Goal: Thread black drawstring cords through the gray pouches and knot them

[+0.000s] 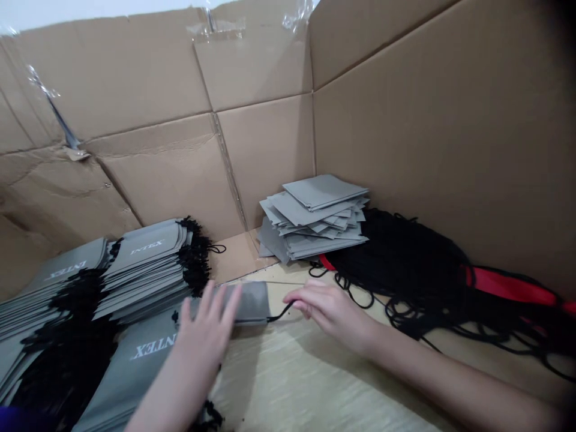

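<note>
A small grey pouch (252, 302) lies on the pale wooden surface. From its right end runs a short black cord (279, 314). My right hand (330, 307) pinches the far end of that cord between thumb and fingers. Spread out, the fingers of my left hand (209, 318) are over the left part of the pouch and hide it; whether they press on it I cannot tell. Just left of this hand is a stack of grey pouches (135, 360) with white INTEX lettering, upside down to me, and black cords.
More stacks of lettered grey pouches (148, 246) stand at the left, their black cords bunched at the ends. A loose pile of plain grey pieces (319, 210) sits in the back corner. Beside it lies a heap of black cords (405, 258) with red bands. Cardboard walls (427, 150) enclose the back and right.
</note>
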`<state>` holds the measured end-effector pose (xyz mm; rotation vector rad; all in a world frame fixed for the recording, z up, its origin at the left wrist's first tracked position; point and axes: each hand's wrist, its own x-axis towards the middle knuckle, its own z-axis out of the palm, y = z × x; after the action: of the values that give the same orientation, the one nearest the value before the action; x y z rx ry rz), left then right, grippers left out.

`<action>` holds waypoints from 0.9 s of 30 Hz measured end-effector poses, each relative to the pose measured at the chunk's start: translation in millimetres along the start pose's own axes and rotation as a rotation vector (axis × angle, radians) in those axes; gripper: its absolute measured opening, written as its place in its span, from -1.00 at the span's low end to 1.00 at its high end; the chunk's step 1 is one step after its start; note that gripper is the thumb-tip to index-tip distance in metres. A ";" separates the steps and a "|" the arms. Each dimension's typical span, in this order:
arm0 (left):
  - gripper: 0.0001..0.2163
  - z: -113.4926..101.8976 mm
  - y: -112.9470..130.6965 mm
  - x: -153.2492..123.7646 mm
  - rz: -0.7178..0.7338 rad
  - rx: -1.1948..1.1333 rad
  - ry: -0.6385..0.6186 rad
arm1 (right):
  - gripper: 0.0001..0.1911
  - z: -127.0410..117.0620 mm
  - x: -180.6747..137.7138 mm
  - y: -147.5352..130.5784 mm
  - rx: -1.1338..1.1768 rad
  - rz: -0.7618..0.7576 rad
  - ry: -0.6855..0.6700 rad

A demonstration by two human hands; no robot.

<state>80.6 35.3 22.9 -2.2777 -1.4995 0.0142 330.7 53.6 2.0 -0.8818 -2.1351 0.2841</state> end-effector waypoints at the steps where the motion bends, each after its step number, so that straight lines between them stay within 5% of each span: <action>1: -0.35 5.8 16.3 1.0 0.090 -0.022 0.061 | -0.67 3.0 -1.5 -4.2 0.003 0.016 -0.029; 3: -0.41 14.9 44.4 2.3 0.266 -0.129 0.144 | -0.66 8.9 -4.6 -12.5 0.024 0.079 -0.068; 6: -0.59 20.6 64.3 3.2 0.247 -0.306 0.213 | -0.69 13.6 -8.5 -21.4 0.069 0.122 -0.074; 11: -0.76 5.3 52.5 4.4 0.128 -0.438 0.065 | -0.72 6.1 -8.5 -20.2 0.063 0.106 -0.043; 16: -0.77 -12.0 43.5 4.6 0.079 -0.455 0.080 | -0.79 -1.2 -2.9 -10.0 0.002 0.193 0.000; 27: -0.75 -17.9 33.0 4.0 0.013 -0.772 -0.046 | -0.76 4.7 7.5 7.3 0.541 0.509 -0.082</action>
<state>115.4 21.9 28.8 -2.8730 -1.7131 -0.6115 327.6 64.4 -0.1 -1.0733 -1.7309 1.1122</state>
